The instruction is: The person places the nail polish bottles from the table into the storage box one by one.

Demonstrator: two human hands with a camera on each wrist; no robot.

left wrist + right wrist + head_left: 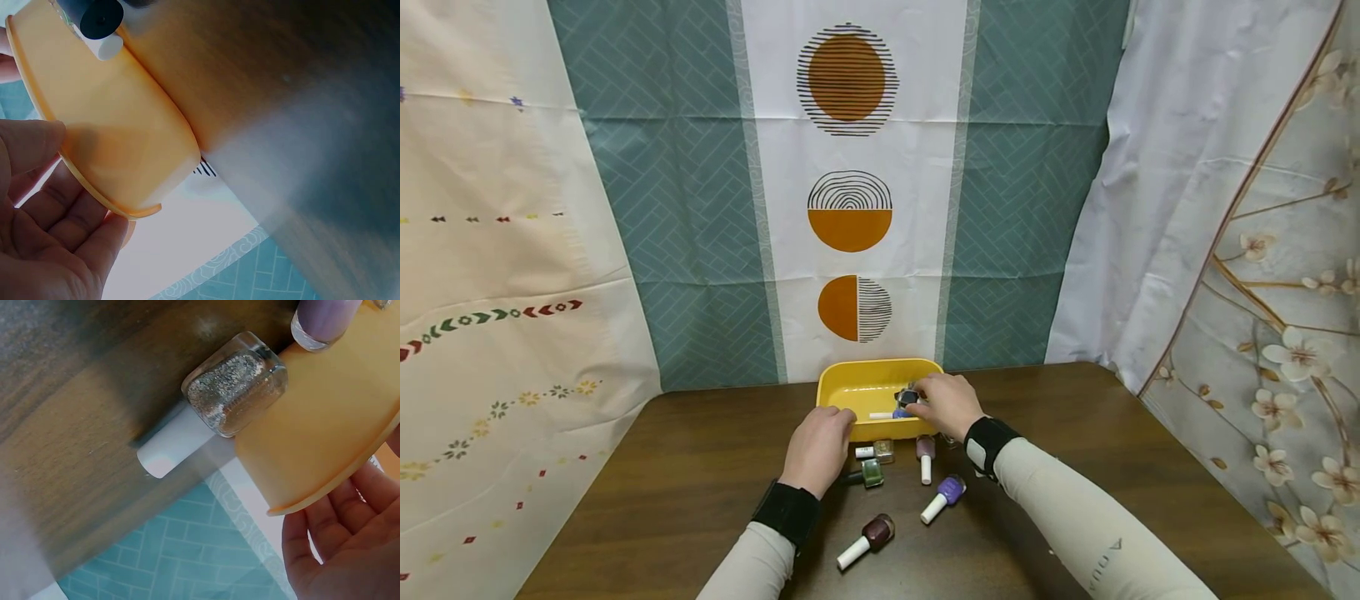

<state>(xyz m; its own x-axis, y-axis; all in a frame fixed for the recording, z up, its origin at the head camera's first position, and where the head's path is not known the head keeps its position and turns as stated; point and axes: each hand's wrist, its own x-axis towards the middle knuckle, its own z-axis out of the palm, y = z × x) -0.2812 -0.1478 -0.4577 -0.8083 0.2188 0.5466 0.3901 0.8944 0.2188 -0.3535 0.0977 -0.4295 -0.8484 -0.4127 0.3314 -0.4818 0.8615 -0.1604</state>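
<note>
A yellow plastic bin (857, 432) stands at the back of the table. My left hand (822, 446) grips its front left rim, the thumb over the outer wall in the left wrist view. My right hand (951, 402) reaches over the front right rim and pinches a dark nail polish bottle (907, 397) inside the bin. The right fingertips are hidden behind the wall in the right wrist view. Inside the bin lies a blue nail polish bottle (900, 413) with a white cap. A silver glitter nail polish bottle (234, 387) lies by the bin's right front.
More nail polish bottles lie in front of the bin: a gold one (884, 452), a green one (872, 473), a mauve one (926, 447), a purple one (953, 489) and a dark maroon one (877, 531). Patterned curtains (1030, 208) hang behind the brown table (700, 483).
</note>
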